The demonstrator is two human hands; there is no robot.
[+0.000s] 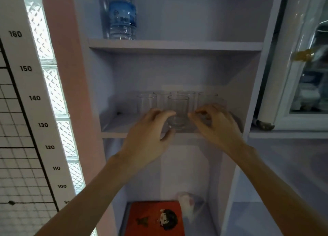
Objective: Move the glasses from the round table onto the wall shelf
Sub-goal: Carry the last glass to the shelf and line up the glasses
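- Step, as I judge it: seating the front glass (178,106) on the wall shelf (124,127). Set it flat, clear of the front edge, ease off slowly, and don't bump the back-row glasses (146,102) just behind.
- Left hand (149,131): fingers (165,113) and thumb curl round the front glass's lower part, grasping it.
- Right hand (218,124): curled just right of the front glass; can't tell if it holds anything.
- Front glass upright between both hands.

1 head-worn wide-angle view faces forward and slightly down, close to the wall shelf (115,135).
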